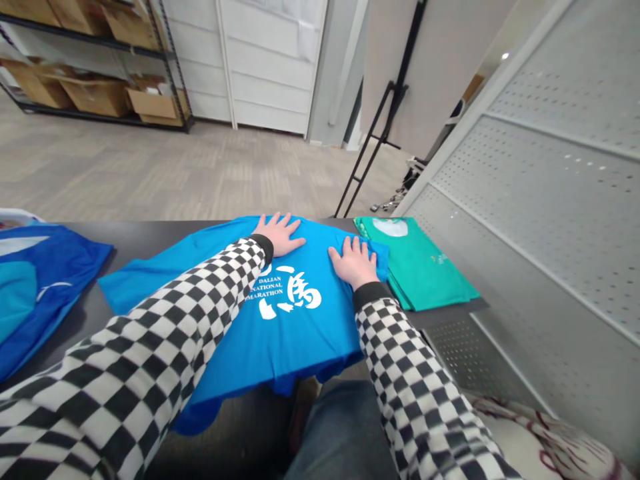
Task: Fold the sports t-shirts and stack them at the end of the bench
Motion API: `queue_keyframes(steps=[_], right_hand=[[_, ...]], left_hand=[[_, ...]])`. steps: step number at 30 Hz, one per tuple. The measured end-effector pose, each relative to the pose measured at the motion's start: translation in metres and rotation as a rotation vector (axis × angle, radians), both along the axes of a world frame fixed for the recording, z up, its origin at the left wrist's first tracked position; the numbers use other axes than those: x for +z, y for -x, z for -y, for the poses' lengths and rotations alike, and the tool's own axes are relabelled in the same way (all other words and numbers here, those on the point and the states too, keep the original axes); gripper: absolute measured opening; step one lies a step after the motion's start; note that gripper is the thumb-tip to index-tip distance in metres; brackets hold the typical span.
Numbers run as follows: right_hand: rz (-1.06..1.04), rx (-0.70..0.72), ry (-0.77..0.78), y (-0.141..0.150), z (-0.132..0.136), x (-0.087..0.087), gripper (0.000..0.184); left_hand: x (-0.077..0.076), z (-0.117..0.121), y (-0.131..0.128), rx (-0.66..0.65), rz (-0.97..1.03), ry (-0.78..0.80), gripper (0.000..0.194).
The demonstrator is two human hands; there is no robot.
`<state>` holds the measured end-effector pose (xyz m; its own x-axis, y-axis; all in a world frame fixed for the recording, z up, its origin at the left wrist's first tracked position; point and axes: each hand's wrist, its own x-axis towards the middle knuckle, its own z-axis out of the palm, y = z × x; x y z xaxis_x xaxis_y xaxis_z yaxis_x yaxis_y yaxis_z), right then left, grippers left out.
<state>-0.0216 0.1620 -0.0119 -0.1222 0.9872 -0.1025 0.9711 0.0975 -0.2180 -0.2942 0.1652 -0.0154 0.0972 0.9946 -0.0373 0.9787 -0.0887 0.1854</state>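
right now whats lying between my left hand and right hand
Between your left hand and right hand lies an unprinted stretch of the blue marathon T-shirt, just beyond its white print, as the head view shows.

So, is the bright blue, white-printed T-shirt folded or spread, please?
Spread: the T-shirt lies opened out, white print showing, lower edge overhanging the dark table.

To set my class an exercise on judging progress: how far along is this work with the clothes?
Looks done: the green clothes lie folded in a layered stack. In hand: the blue T-shirt, spread unfolded under the left hand and right hand, its near part hanging off the table. Probably left: the darker blue garment, seemingly loose, partly out of view.
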Motion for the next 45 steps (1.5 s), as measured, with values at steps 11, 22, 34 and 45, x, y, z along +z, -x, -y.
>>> queue_keyframes(steps=[11, 22, 34, 45], right_hand=[[0.001, -0.038, -0.054, 0.004, 0.001, -0.002, 0.102], [0.014, -0.039, -0.11, 0.002, -0.013, -0.014, 0.103], [0.066, -0.05, -0.093, 0.005, -0.011, -0.008, 0.1], [0.125, 0.016, -0.081, 0.017, -0.001, 0.024, 0.087]], left_hand=[[0.044, 0.096, -0.009, -0.066, -0.075, -0.358, 0.068], [-0.001, 0.305, 0.162, 0.506, -0.121, -0.01, 0.092], [0.001, 0.284, 0.167, 0.418, 0.006, 0.041, 0.095], [0.011, 0.276, 0.175, 0.412, -0.05, -0.115, 0.081]])
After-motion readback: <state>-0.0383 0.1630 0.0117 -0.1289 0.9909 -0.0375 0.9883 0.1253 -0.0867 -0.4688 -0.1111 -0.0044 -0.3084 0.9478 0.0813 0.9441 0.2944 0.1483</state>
